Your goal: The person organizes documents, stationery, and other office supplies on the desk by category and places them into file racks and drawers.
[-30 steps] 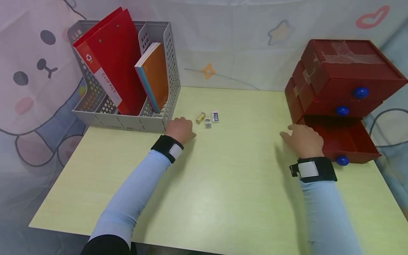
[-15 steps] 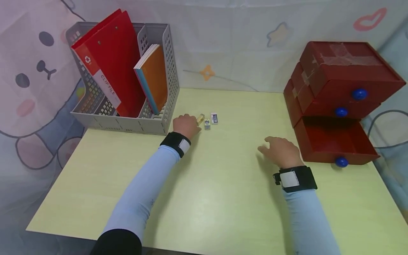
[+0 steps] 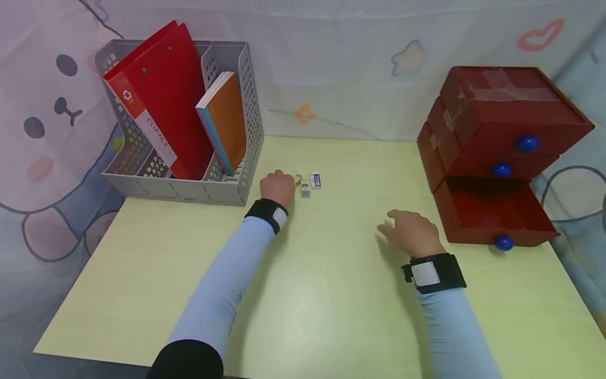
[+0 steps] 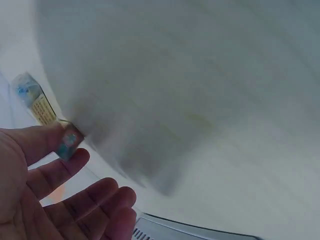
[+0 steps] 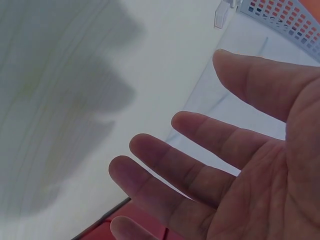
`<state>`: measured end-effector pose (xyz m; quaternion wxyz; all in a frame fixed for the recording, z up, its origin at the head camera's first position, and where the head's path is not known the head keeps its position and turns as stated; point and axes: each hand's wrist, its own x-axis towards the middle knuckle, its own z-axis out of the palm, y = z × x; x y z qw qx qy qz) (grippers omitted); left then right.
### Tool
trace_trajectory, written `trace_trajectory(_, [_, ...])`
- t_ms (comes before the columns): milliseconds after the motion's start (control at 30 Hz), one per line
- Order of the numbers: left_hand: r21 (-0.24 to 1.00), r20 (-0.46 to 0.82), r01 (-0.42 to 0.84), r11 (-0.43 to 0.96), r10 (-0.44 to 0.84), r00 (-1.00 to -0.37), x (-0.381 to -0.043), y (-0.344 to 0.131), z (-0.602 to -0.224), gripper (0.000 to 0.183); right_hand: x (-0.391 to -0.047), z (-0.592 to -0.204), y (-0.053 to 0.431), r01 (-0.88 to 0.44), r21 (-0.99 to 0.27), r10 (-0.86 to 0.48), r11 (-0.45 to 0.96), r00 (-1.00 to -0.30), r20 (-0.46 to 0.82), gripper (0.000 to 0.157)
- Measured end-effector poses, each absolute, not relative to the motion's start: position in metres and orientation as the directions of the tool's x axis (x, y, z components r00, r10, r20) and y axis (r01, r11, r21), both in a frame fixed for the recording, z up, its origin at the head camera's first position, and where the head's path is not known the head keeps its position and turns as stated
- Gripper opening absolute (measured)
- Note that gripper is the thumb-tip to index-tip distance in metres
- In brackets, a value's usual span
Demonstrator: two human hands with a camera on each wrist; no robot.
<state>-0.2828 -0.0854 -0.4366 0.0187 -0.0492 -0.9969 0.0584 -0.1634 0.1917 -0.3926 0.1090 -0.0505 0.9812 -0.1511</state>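
Note:
My left hand (image 3: 278, 188) is beside the front right corner of the grey basket. In the left wrist view its thumb and index finger pinch a small gold eraser (image 4: 70, 140), whose end shows a pale mark; the other fingers are loosely bent. In the head view most of this eraser is hidden behind the hand. Just right of it on the table lie a pale eraser (image 3: 305, 189) and a white eraser with a dark blue label (image 3: 315, 180). My right hand (image 3: 413, 231) hovers over the table left of the pulled-out drawer, fingers spread and holding nothing.
A grey basket (image 3: 189, 195) at the back left holds a red clip file (image 3: 175, 100) and an orange-covered book (image 3: 228, 121). At the right stands a red drawer unit (image 3: 516, 110) with blue knobs; its bottom drawer (image 3: 497, 210) is pulled out. A patterned cloth hangs behind.
My left hand has moved slightly right, from the basket corner to the gold eraser, and now pinches it. The right hand has moved left, away from the pulled-out drawer.

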Motion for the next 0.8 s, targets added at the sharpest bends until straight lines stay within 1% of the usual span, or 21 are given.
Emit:
trace_trajectory(100, [-0.136, 0.037, 0.098, 0.986, 0.104, -0.994, -0.280, -0.092, -0.436, 0.017, -0.164, -0.394, 0.190, -0.061, -0.309, -0.128, 0.949, -0.971, -0.204, 0.051])
trace_trajectory(400, [-0.057, -0.005, 0.105, 0.993, 0.105, -0.995, -0.263, -0.108, -0.426, 0.017, -0.163, -0.397, 0.187, -0.070, -0.316, -0.137, 0.946, -0.971, -0.194, 0.050])
trace_trajectory(500, [-0.037, 0.004, 0.124, 0.992, 0.124, -0.992, -0.256, -0.110, -0.423, 0.015, -0.163, -0.397, 0.184, -0.082, -0.322, -0.149, 0.943, -0.971, -0.187, 0.049])
trace_trajectory(567, [-0.028, 0.025, 0.164, 0.986, 0.165, -0.986, -0.249, -0.107, -0.422, 0.014, -0.163, -0.396, 0.184, -0.087, -0.322, -0.152, 0.943, -0.971, -0.182, 0.048])
trace_trajectory(667, [-0.047, 0.054, 0.259, 0.965, 0.262, -0.964, -0.238, -0.100, -0.421, 0.013, -0.163, -0.396, 0.181, -0.102, -0.322, -0.162, 0.941, -0.973, -0.165, 0.046])
trace_trajectory(733, [-0.063, 0.041, 0.343, 0.937, 0.346, -0.937, -0.231, -0.094, -0.418, 0.014, -0.164, -0.397, 0.178, -0.119, -0.326, -0.175, 0.938, -0.973, -0.149, 0.045])
trace_trajectory(800, [-0.067, 0.009, 0.441, 0.895, 0.442, -0.897, -0.225, -0.085, -0.416, 0.014, -0.165, -0.399, 0.174, -0.136, -0.338, -0.192, 0.931, -0.972, -0.138, 0.044])
